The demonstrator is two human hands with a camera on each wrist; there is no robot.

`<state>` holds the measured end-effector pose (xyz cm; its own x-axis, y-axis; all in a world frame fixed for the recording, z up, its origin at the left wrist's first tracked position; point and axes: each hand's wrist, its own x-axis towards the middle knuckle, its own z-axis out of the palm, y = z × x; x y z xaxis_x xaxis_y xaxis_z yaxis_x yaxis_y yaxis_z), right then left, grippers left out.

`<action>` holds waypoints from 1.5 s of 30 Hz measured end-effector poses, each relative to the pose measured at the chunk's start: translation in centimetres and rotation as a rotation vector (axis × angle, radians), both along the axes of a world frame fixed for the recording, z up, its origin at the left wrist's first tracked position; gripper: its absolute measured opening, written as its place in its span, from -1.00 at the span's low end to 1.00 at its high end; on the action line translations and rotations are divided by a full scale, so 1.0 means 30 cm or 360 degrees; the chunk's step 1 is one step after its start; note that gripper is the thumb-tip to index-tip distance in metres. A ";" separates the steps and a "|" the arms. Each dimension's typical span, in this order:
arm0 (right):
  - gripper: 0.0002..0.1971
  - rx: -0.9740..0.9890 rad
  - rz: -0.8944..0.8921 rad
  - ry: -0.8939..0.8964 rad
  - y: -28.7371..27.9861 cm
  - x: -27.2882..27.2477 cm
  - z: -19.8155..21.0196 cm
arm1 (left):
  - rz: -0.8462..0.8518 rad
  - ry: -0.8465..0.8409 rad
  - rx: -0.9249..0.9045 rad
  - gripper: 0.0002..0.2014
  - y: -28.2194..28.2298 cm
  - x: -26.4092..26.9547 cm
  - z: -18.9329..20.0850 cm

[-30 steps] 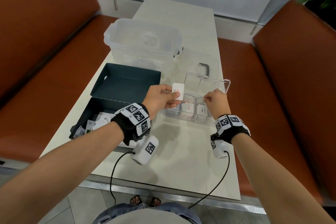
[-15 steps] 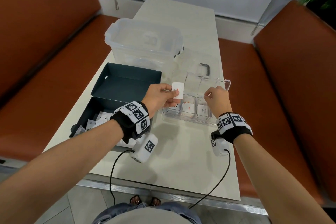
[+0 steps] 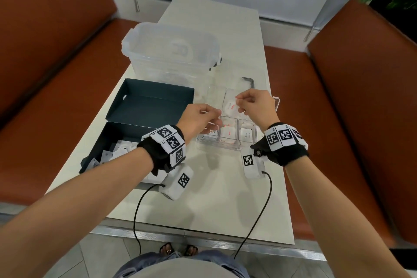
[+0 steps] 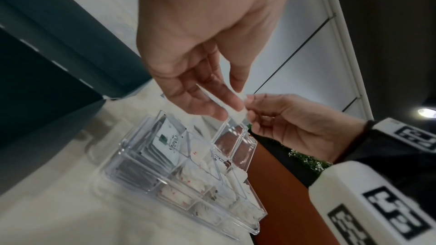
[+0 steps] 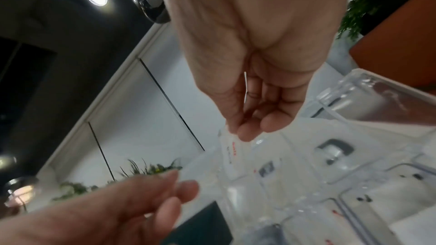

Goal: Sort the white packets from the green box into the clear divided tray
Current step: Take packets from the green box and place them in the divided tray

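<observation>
A white packet (image 3: 230, 106) with red print hangs over the clear divided tray (image 3: 217, 146), pinched at its top by my right hand (image 3: 239, 102). The right wrist view shows the same packet (image 5: 230, 149) under my right thumb and fingertips. My left hand (image 3: 214, 117) is just left of it, fingers loosely spread and holding nothing. The tray (image 4: 141, 180) has several packets standing in its compartments. The dark green box (image 3: 99, 142) lies open at the left, with more white packets (image 3: 117, 153) in its base.
A big clear lidded container (image 3: 169, 52) stands behind the box. A black hex key (image 3: 249, 81) lies behind the tray. Orange-brown benches (image 3: 56, 79) flank the narrow table, whose near edge (image 3: 191, 229) is close to my body.
The white packet has passed from my left hand to my right hand. My right hand moved left and up to take it; my left fingers have let go and dropped slightly.
</observation>
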<state>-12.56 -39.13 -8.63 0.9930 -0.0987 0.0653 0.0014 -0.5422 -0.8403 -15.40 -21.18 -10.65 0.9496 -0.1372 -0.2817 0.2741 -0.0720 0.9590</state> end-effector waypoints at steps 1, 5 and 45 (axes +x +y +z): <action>-0.92 -0.0045 -0.0028 0.0033 -0.006 0.009 -0.014 | 0.0016 0.0022 0.0011 -0.81 0.006 0.000 -0.003; -0.94 -0.0386 0.0130 0.0332 -0.006 0.020 -0.071 | 0.0032 0.0085 -0.0003 -0.80 0.028 -0.009 -0.012; -0.83 -0.1122 0.0114 0.0007 0.116 -0.073 -0.070 | -0.0128 -0.0015 0.0359 -0.86 0.398 -0.110 0.043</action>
